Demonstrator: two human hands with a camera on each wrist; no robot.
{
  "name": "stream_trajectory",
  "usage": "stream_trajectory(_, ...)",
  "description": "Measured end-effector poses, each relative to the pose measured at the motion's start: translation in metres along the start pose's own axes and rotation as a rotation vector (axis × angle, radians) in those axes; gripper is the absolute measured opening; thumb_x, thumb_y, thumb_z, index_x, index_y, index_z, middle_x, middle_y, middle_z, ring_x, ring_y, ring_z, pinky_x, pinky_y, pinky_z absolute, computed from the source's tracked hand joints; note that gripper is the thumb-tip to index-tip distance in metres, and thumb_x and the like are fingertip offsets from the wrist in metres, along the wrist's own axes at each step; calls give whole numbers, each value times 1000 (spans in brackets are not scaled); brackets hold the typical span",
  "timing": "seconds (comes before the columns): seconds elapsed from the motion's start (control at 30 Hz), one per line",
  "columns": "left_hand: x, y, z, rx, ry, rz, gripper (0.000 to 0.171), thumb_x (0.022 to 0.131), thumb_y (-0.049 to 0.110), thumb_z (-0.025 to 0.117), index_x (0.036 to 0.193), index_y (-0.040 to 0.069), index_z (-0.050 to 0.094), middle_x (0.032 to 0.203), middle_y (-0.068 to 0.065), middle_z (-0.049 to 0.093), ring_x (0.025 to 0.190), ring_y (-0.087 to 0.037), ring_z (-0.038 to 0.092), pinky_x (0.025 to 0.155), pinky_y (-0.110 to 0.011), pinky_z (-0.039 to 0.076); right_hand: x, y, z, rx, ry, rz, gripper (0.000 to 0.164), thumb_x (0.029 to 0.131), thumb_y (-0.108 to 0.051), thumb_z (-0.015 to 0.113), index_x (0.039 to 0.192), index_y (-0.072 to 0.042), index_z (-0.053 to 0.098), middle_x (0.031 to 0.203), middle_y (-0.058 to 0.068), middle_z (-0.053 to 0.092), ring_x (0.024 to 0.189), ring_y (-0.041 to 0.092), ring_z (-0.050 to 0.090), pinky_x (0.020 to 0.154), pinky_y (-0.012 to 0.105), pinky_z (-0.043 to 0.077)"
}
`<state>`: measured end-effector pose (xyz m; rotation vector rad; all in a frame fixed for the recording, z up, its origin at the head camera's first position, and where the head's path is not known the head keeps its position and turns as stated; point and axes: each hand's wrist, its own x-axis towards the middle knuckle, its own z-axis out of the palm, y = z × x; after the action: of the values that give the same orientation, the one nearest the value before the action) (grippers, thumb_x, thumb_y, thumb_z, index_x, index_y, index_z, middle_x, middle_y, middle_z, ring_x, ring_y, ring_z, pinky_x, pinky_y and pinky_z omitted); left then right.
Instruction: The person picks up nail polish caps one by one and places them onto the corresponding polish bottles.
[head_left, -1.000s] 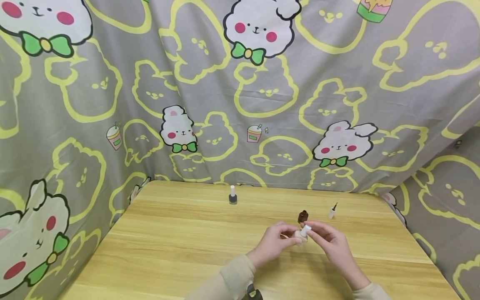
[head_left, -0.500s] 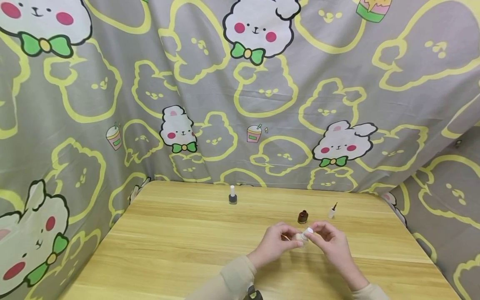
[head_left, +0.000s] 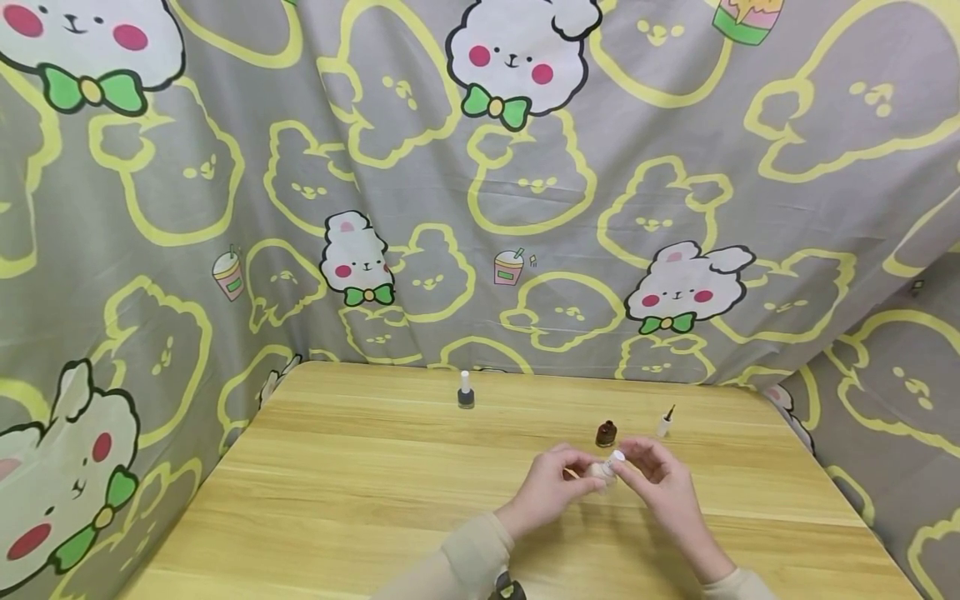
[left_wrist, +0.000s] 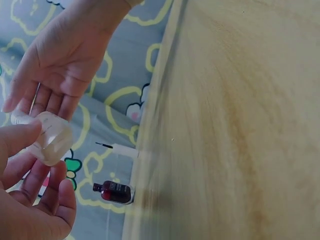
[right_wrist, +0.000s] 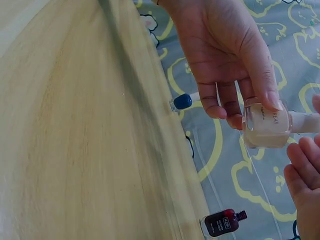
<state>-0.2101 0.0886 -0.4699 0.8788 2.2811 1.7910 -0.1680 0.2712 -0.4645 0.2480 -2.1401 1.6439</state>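
Note:
My left hand [head_left: 547,483] grips a clear nail polish bottle [right_wrist: 267,125] of pale beige polish, thumb on its labelled face, above the table. Its white cap [head_left: 617,460] sits on the neck, tilted toward my right hand [head_left: 667,487], whose thumb and fingertips pinch it from either side. Beyond the hands an uncapped dark red nail polish bottle [head_left: 606,433] stands upright on the table. To its right, a white cap with its brush [head_left: 665,423] stands with the brush pointing up.
A dark blue nail polish bottle [head_left: 466,397] with a white cap stands near the back of the wooden table [head_left: 360,467]. Grey curtains [head_left: 420,183] with rabbit prints hang behind and beside the table. A dark object [head_left: 508,587] shows by the left sleeve at the bottom edge.
The right fingers have shifted around the white cap and drawn slightly back, and the cap's tilt has changed a little. The left hand keeps its grip; the other bottles stay put.

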Motion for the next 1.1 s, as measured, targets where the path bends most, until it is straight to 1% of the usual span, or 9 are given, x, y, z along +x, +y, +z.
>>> stream_trajectory(0.13, 1, -1, 0, 27, 1, 12, 29, 88, 23, 72, 110, 5, 71, 95, -2, 64, 84, 6, 52, 74, -15, 51, 0, 0, -3, 12, -53, -46, 35, 91, 3, 62, 124, 12, 54, 113, -17, 69, 104, -5, 63, 88, 11, 49)
stream_trajectory(0.2, 1, -1, 0, 36, -2, 17, 30, 89, 24, 70, 112, 5, 70, 95, -2, 63, 84, 6, 51, 73, -15, 51, 1, 0, -5, 38, -94, -84, 37, 93, 2, 59, 128, 14, 51, 119, -13, 68, 109, -4, 62, 90, 11, 49)
stream_trajectory(0.3, 1, -2, 0, 42, -9, 23, 31, 90, 25, 69, 114, 6, 70, 97, -2, 63, 86, 6, 51, 73, -14, 50, 1, 1, -6, 68, -149, -134, 39, 95, 1, 56, 131, 15, 49, 127, -8, 66, 115, -1, 61, 91, 12, 48)
stream_trajectory(0.37, 1, -2, 0, 47, -14, 27, 31, 91, 25, 68, 115, 6, 70, 98, -2, 64, 87, 6, 51, 73, -14, 50, 1, 2, -6, 78, -170, -158, 38, 96, 2, 55, 131, 15, 49, 129, -6, 66, 116, 0, 61, 92, 12, 48)
stream_trajectory(0.53, 1, -2, 1, 65, -29, 41, 32, 92, 25, 65, 118, 6, 68, 102, -3, 64, 89, 6, 51, 73, -13, 50, 1, 3, -5, 72, -163, -182, 34, 95, 5, 54, 128, 14, 53, 127, -4, 67, 114, 0, 62, 92, 11, 47)
stream_trajectory(0.63, 1, -2, 1, 70, -34, 41, 32, 93, 25, 65, 118, 6, 68, 103, -4, 64, 89, 6, 52, 74, -13, 50, 1, 4, -5, 80, -160, -199, 32, 94, 9, 53, 126, 14, 55, 126, -3, 68, 113, 0, 62, 93, 11, 47)
stream_trajectory(0.77, 1, -1, 0, 70, -41, 31, 31, 93, 26, 64, 117, 8, 69, 103, -2, 64, 89, 5, 51, 74, -14, 49, 0, 3, -4, 96, -162, -173, 31, 93, 11, 52, 124, 15, 55, 123, -6, 69, 109, 0, 64, 91, 12, 49)
stream_trajectory(0.97, 1, -1, 0, 55, -36, 13, 28, 92, 26, 66, 113, 10, 70, 100, -1, 64, 87, 5, 51, 73, -14, 49, -1, 1, -5, 8, -125, -77, 26, 93, 2, 60, 118, 11, 61, 109, -12, 73, 98, -3, 67, 85, 13, 51)
stream_trajectory(1.1, 0, -1, 0, 39, -27, 5, 27, 90, 26, 68, 112, 9, 70, 99, -2, 64, 86, 4, 52, 73, -15, 50, -1, -1, -5, -20, -85, -27, 22, 90, 1, 64, 111, 8, 64, 100, -9, 74, 90, -1, 68, 82, 14, 53)
